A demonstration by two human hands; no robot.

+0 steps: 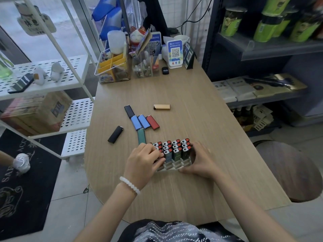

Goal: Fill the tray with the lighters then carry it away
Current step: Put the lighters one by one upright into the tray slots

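Observation:
A pale slotted tray (pixel 176 165) stands on the wooden table (pixel 183 189), holding several upright lighters (pixel 176 147) with red tops; its front slots show bare. My left hand (pixel 143 163) covers the tray's left side, its fingers curled on a lighter there. At the tray's right side my right hand (pixel 199 159) grips the wall. Loose lighters lie beyond: a green one (pixel 141 136), a black one (pixel 115 134), two blue ones (pixel 139 122), a red one (pixel 153 122), a dark one (pixel 129 111) and a tan one (pixel 162 107).
Clear organizer boxes (pixel 113 67), a lucky-cat figure (pixel 137 34) and QR-code stands (pixel 175 53) crowd the table's far end. A white perforated shelf rack (pixel 52 81) stands left, dark shelving with green cups (pixel 279 32) right. A round stool (pixel 293 172) sits at right.

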